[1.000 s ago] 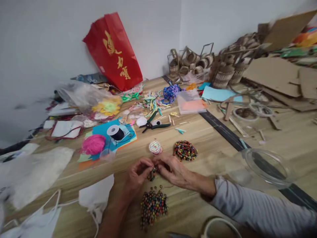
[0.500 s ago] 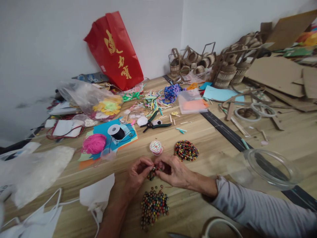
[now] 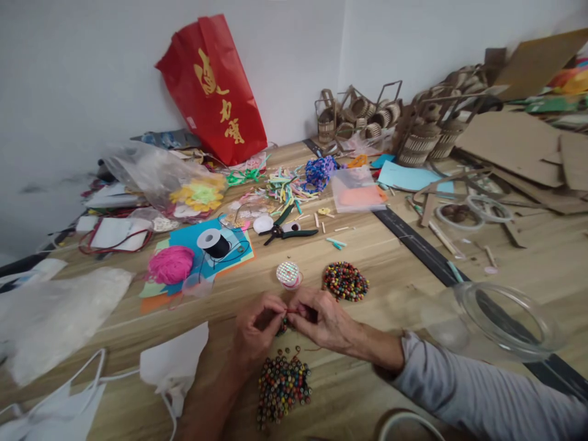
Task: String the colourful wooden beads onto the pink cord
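Left hand [image 3: 260, 326] and right hand [image 3: 325, 321], I note from my station, both pinch a reddish cord [image 3: 291, 311], its short visible span crosswise between them, strung beads [image 3: 282, 328] just under the left fingertips, loose beads [image 3: 285, 387] toward the near edge of the table [image 3: 257, 278].

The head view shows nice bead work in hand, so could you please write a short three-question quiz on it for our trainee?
1. Which of these lies nearest the person: A, the red bag; B, the loose bead pile; C, the pink yarn?
2. True or false: the spool of black thread stands on blue paper.
3. Fill in the colour: the left hand and right hand pinch a thin ____ strand.

Key: 1 B; 2 true; 3 red.
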`<action>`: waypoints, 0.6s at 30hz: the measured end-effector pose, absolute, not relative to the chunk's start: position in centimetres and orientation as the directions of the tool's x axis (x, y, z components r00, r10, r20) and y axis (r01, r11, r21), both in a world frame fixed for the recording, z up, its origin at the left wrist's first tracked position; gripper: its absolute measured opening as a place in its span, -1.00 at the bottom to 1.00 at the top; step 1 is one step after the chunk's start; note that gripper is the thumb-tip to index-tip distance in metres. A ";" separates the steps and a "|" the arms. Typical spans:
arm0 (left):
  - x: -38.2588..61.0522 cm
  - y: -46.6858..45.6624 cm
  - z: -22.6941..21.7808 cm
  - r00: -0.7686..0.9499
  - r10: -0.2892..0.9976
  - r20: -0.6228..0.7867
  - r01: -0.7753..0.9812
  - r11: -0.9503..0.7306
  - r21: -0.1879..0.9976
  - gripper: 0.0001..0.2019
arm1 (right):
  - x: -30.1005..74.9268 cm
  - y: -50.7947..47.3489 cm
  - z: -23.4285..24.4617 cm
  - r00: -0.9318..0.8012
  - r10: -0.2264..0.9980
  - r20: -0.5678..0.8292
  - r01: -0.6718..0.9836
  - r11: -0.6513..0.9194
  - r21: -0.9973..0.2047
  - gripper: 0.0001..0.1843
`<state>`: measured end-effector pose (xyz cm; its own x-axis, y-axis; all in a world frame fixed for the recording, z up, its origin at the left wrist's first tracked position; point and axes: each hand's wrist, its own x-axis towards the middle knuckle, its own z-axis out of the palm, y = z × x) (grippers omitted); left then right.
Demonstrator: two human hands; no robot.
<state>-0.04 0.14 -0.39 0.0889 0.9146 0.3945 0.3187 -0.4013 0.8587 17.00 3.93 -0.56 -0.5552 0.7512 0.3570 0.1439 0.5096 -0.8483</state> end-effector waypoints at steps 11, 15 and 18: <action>0.0 -0.4 -0.4 0.014 0.891 0.454 0.460 -0.409 0.789 -0.89 | 17.0 4.2 -0.9 -0.596 0.776 0.207 0.089 0.319 -0.944 -0.77; 0.1 -0.4 -0.3 0.029 0.877 0.480 0.486 -0.432 0.760 -0.90 | 16.8 4.1 -1.4 -0.587 0.783 0.206 0.057 0.294 -0.954 -0.79; 0.3 -0.4 -0.1 0.036 0.867 0.497 0.512 -0.443 0.736 -0.90 | 16.8 4.1 -1.3 -0.598 0.778 0.193 0.066 0.288 -0.955 -0.82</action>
